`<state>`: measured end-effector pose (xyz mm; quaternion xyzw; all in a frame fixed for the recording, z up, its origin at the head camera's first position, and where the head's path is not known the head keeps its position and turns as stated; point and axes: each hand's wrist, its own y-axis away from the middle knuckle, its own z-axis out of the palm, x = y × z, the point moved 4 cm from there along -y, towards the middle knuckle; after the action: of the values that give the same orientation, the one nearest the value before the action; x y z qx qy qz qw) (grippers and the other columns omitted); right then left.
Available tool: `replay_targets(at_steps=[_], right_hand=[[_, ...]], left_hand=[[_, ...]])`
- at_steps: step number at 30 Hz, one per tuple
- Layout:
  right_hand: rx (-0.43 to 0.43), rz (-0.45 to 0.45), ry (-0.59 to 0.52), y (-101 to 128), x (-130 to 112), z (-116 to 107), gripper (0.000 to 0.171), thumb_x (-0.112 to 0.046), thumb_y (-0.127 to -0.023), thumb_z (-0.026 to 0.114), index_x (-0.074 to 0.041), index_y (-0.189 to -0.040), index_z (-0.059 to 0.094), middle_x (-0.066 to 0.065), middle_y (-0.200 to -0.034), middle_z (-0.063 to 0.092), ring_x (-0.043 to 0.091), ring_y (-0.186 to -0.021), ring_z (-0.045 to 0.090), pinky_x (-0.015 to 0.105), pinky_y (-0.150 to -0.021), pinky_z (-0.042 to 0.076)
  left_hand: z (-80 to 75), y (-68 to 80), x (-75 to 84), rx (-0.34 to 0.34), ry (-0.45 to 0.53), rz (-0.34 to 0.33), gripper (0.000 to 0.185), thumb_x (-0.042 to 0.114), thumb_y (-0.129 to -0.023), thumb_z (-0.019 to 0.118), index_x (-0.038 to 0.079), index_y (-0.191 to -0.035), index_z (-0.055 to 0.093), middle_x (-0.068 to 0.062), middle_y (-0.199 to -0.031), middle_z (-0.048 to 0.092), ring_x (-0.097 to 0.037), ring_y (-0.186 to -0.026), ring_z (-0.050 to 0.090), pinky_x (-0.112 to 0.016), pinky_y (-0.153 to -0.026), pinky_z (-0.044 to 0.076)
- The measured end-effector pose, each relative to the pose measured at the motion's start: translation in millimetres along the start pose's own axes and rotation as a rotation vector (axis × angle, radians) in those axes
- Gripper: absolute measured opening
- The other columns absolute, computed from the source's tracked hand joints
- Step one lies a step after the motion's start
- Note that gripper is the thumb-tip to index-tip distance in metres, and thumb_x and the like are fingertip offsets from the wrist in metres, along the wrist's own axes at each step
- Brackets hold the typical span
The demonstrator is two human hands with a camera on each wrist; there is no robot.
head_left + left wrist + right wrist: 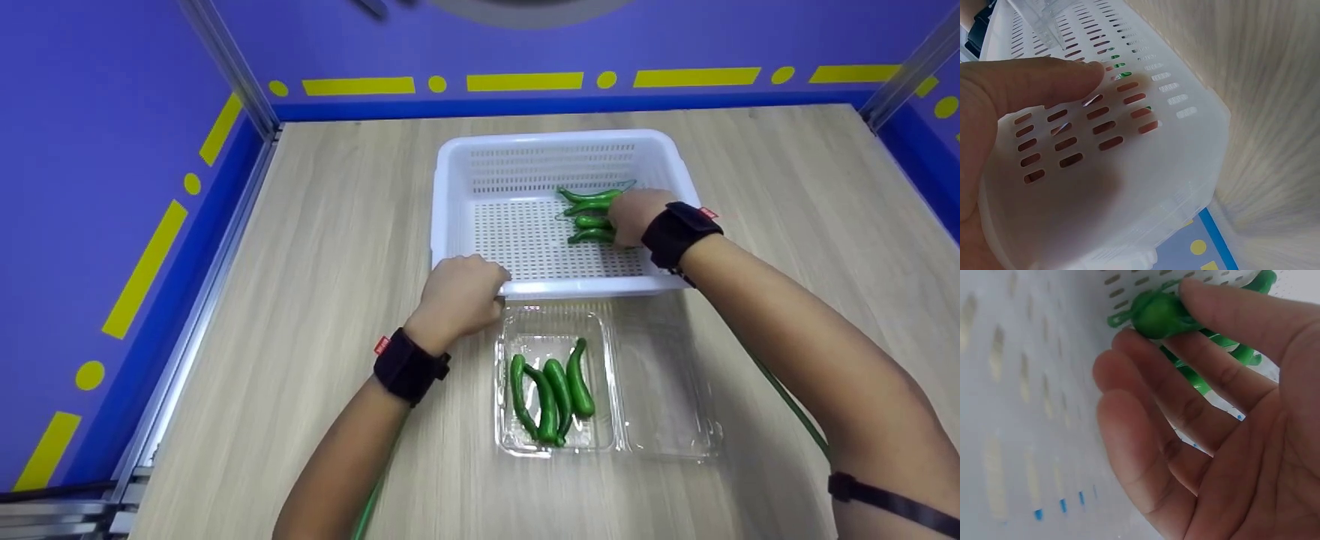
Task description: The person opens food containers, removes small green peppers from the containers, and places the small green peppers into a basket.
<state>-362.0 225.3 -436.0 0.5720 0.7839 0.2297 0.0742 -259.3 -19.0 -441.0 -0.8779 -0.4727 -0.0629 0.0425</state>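
Both hands are busy at the white basket, centre of the head view. Left hand is clamped on the basket's near rim, thumb flat against the slotted wall in its wrist view and fingers curled over the edge, which looks like a bracing grip to keep the light basket from sliding. Right hand is down inside the basket at its right side, on the bunch of green peppers lying on the perforated floor. In the right wrist view the fingers are only loosely bent, with one pepper's stem end caught between fingertips and thumb, so that is a light pinch, not a full fist.

Lower centre of the frame, just below the basket and touching its near wall, sits a clear clamshell tray, lid folded open to the right, with four more peppers lying side by side in it.

Everything rests on a pale wood-grain worktop. Around it stand blue walls with yellow dashes and dots, and metal rails run up the corners. Black straps wrap both wrists, and a green cable trails beneath each arm.
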Motion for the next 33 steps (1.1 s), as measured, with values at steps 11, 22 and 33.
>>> replay_targets(at_steps=[11, 22, 33], right_hand=[[0.043, 0.005, 0.03, -6.5, 5.4, -4.9, 0.027, -0.016, -0.085, 0.064, -0.011, -0.068, 0.044, 0.009, -0.073, 0.05, 0.026, -0.066, 0.05, 0.039, -0.057, 0.044], [0.045, -0.01, -0.094, -1.3, 9.2, -6.3, 0.038, -0.021, -0.083, 0.071, -0.015, -0.06, 0.041, 0.0, -0.062, 0.041, 0.018, -0.058, 0.044, 0.031, -0.054, 0.035], [0.082, -0.026, -0.264, 20.2, 14.3, -28.1, 0.026, -0.029, -0.089, 0.071, -0.003, -0.095, 0.069, 0.013, -0.093, 0.067, 0.027, -0.082, 0.055, 0.04, -0.07, 0.045]], left_hand=[[-0.3, -0.7, -0.9, 0.023, -0.004, 0.005, 0.027, 0.008, -0.079, 0.063, 0.02, -0.063, 0.045, 0.005, -0.061, 0.046, -0.016, -0.06, 0.049, -0.036, -0.055, 0.049], [0.0, 0.4, -0.5, 0.009, -0.006, 0.008, 0.032, 0.008, -0.08, 0.064, 0.02, -0.062, 0.04, 0.006, -0.06, 0.042, -0.016, -0.059, 0.048, -0.035, -0.055, 0.048], [0.1, -0.2, -0.2, 0.02, -0.003, 0.018, 0.034, 0.004, -0.077, 0.061, 0.021, -0.062, 0.035, 0.007, -0.06, 0.036, -0.014, -0.058, 0.042, -0.032, -0.052, 0.042]])
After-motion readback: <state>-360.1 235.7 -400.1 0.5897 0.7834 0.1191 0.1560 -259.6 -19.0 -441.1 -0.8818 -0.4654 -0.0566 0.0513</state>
